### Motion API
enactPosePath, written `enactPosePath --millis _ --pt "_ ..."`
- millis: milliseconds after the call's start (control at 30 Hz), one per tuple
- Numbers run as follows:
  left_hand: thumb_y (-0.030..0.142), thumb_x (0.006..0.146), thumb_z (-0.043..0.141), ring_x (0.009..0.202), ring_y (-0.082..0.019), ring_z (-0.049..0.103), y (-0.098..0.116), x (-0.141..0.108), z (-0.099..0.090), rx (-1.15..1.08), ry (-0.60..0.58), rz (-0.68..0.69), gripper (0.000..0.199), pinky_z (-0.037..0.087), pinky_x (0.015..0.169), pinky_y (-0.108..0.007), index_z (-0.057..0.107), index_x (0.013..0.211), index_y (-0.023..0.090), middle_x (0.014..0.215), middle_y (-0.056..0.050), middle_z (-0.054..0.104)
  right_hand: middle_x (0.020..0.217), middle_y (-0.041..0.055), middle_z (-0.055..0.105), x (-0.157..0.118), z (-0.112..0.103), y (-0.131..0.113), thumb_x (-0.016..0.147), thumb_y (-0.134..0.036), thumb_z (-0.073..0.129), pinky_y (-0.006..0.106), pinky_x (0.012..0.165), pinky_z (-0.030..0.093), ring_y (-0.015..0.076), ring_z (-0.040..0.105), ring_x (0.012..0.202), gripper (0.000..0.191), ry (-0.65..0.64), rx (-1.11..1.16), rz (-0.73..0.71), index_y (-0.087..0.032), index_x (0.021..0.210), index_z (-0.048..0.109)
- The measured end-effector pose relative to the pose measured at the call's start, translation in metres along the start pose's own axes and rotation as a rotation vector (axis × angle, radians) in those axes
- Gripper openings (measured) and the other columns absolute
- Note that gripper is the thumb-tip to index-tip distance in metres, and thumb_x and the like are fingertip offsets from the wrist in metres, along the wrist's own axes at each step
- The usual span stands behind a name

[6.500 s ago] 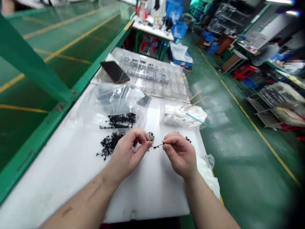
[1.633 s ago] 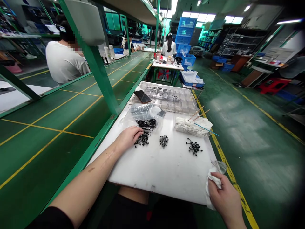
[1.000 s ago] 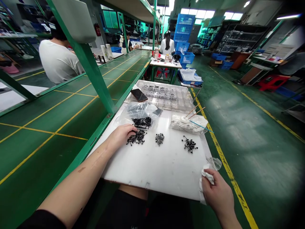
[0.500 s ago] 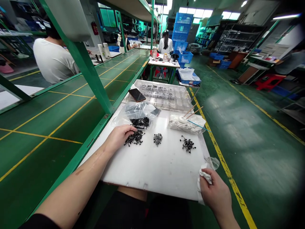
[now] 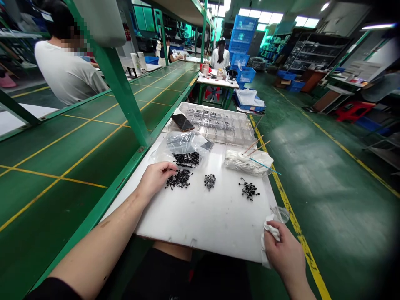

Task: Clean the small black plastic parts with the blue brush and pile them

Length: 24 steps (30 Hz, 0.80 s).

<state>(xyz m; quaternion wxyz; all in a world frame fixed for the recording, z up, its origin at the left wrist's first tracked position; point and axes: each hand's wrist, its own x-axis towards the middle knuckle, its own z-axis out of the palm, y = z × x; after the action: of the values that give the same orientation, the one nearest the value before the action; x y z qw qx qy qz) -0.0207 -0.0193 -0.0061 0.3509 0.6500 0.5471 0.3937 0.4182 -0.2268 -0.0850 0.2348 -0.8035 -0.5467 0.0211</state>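
Observation:
My left hand (image 5: 156,177) is at the left edge of a pile of small black stemmed parts (image 5: 180,179) on the white tabletop (image 5: 200,221). Its thumb and fingertips are pinched together; whatever they hold is too small to make out. At the table's right front corner, my right hand (image 5: 285,246) is closed around a crumpled white cloth or tissue (image 5: 272,229). Between the hands lie a small heap of grey and black ring-like pieces (image 5: 209,181) and a second cluster of black stemmed parts (image 5: 249,189).
Behind the pile sits a clear plastic bag (image 5: 184,143) with more black parts. A phone (image 5: 183,122) rests on a compartment tray (image 5: 215,125). A container of white material (image 5: 246,160) holds thin sticks. Left runs a green conveyor (image 5: 93,137); a person in white (image 5: 67,73) sits beyond it.
The view has shifted slightly, so the table items appear a little to the right. Both hands keep almost the same places, the left still pinched at the pile, the right still gripping the cloth.

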Motion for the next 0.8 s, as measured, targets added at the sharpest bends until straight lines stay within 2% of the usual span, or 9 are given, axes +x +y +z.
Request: enactPosePath --millis 167,300,433,633,800 --pt "0.021 0.094 0.083 0.079 -0.016 0.07 0.0 -0.007 0.003 -0.31 0.085 -0.137 0.011 0.061 0.082 -0.035 0.075 0.096 0.014 0.088 0.0 0.074 0.104 0.0082 0.08 -0.001 0.003 0.003 0.09 -0.049 0.055 0.036 0.071 0.055 0.0293 0.075 0.087 0.036 -0.019 -0.029 0.034 -0.026 0.11 0.075" --pt "0.023 0.101 0.075 0.085 -0.017 0.072 -0.001 -0.016 0.012 -0.689 0.19 -0.271 0.012 0.064 0.078 -0.034 0.071 0.106 0.013 0.102 -0.003 0.074 0.105 0.0084 0.08 -0.001 0.002 0.003 0.091 -0.05 0.054 0.037 0.071 0.055 0.0299 0.075 0.088 0.037 -0.037 -0.03 0.042 -0.026 0.11 0.075" --pt "0.026 0.104 0.072 0.086 -0.017 0.072 0.002 -0.022 0.022 -1.028 0.256 -0.391 0.014 0.065 0.075 -0.032 0.07 0.112 0.014 0.106 -0.005 0.073 0.103 0.0095 0.08 0.001 0.0 0.003 0.089 -0.05 0.055 0.036 0.068 0.054 0.0298 0.075 0.085 0.038 -0.05 -0.041 0.062 -0.025 0.111 0.075" --pt "0.024 0.105 0.071 0.071 -0.012 0.066 0.019 -0.023 0.033 -1.365 0.193 -0.51 0.011 0.058 0.059 -0.022 0.069 0.105 0.013 0.092 0.0 0.068 0.097 0.0092 0.081 0.002 -0.003 -0.001 0.089 -0.05 0.055 0.036 0.064 0.053 0.0293 0.074 0.077 0.04 -0.082 -0.028 0.076 -0.024 0.109 0.076" --pt "0.014 0.106 0.064 0.066 -0.01 0.064 0.035 -0.032 0.04 -1.456 0.128 -0.551 0.008 0.055 0.056 -0.019 0.067 0.098 0.012 0.083 0.0 0.065 0.089 0.0072 0.081 0.01 -0.019 0.001 0.082 -0.051 0.059 0.037 0.061 0.054 0.0287 0.073 0.069 0.043 -0.109 0.085 0.116 -0.024 0.109 0.078"
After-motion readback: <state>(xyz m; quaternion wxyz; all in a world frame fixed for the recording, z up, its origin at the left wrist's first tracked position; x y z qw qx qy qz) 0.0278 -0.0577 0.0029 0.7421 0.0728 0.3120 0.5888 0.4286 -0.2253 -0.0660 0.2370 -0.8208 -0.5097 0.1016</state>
